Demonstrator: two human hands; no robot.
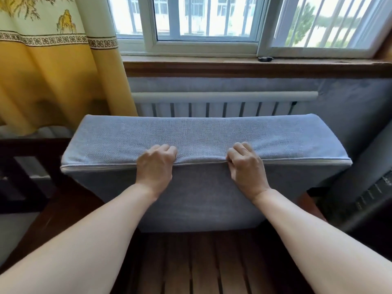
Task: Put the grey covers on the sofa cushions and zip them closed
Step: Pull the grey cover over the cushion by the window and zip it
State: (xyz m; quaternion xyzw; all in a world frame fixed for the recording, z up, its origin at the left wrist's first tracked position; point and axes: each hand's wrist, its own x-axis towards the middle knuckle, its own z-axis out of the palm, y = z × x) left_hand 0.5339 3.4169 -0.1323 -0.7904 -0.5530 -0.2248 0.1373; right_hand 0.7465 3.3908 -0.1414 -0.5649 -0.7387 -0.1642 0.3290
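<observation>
The yellow patterned curtain point(53, 66) hangs well to the left of the grey woven-fabric cushion point(203, 132), which stands on edge on the dark wooden slatted sofa seat point(203, 262), its upper side facing the white window point(212, 22). A pale zip seam point(101, 165) runs along the cushion's near top edge from corner to corner.

The left hand point(156, 164) sits left of the cushion's middle, fingers curled over the seam and pressed into the cover. The right hand point(247, 164) sits right of the middle, fingers bunched on the same seam as if pinching the fabric or a zip pull; I cannot tell which. The hands are apart, with a short stretch of puckered seam between them.

The cushion looks light but bulky, with springy foam under a snug, slightly grippy cloth. It should give under pressure and push back, so the cover is best taken close to the zip line, one hand holding the fabric taut while the other works the slider. To the right of the cushion, another grey padded piece point(352, 115) leans below the window.
</observation>
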